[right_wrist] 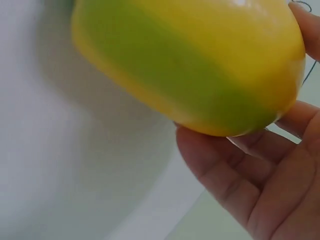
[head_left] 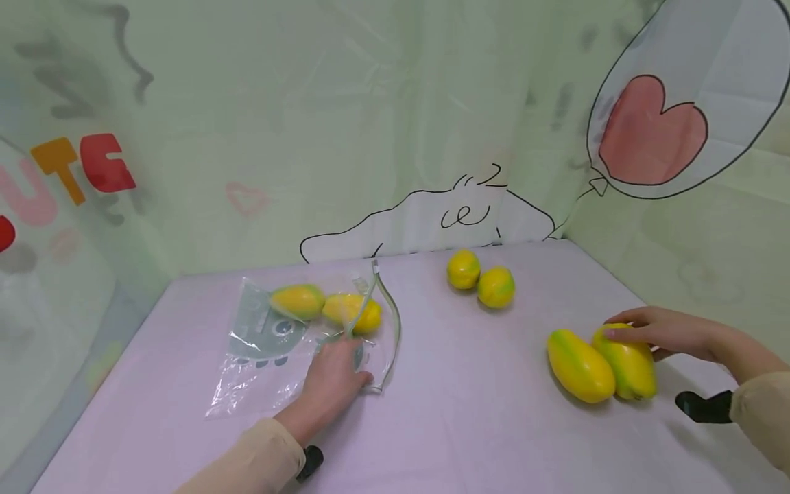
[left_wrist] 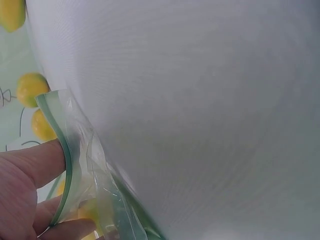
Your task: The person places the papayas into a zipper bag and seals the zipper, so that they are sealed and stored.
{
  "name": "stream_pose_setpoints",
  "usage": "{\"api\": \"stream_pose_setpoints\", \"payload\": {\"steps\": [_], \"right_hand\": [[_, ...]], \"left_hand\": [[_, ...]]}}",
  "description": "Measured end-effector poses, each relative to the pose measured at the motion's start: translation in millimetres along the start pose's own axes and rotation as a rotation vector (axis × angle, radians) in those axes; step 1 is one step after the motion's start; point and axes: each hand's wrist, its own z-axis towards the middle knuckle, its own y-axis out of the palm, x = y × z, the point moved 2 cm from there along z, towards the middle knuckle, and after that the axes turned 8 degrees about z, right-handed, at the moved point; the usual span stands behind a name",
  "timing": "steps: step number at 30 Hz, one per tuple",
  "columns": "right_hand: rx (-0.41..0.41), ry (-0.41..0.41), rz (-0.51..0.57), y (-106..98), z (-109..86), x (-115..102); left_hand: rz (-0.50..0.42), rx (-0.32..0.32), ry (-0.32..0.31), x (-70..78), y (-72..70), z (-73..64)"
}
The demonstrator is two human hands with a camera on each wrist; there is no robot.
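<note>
On the left of the table lies a clear zip bag point(head_left: 271, 384) with a printed animal face, its mouth parted toward the right. Two yellow-green papayas point(head_left: 297, 302) show through its plastic. My left hand point(head_left: 336, 370) grips the bag near its mouth, with the thumb at the green zip strip point(left_wrist: 62, 140) in the left wrist view. At the right, my right hand point(head_left: 648, 333) holds a yellow papaya with a green stripe point(right_wrist: 190, 60), thumb and fingers around its end. Another papaya point(head_left: 580, 367) lies right beside it on the left.
Two round yellow-green fruits point(head_left: 496, 287) sit side by side toward the back of the table point(head_left: 457, 425). Printed curtains point(head_left: 370, 137) close in the back and both sides, with a balloon drawing at the upper right.
</note>
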Motion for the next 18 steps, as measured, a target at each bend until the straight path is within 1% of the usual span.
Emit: {"api": "stream_pose_setpoints", "payload": {"steps": [9,14,18], "right_hand": [[0.1,-0.017,0.003,-10,-7.3,7],[0.192,-0.046,-0.021,-19,-13.4,3],[0.279,-0.084,-0.017,-23,-18.6,-7]], "left_hand": [[-0.011,-0.018,-0.011,0.5,-0.7,0.3],[-0.003,-0.027,-0.017,0.9,-1.4,0.2],[0.007,-0.029,-0.017,1.4,-2.4,0.1]]}}
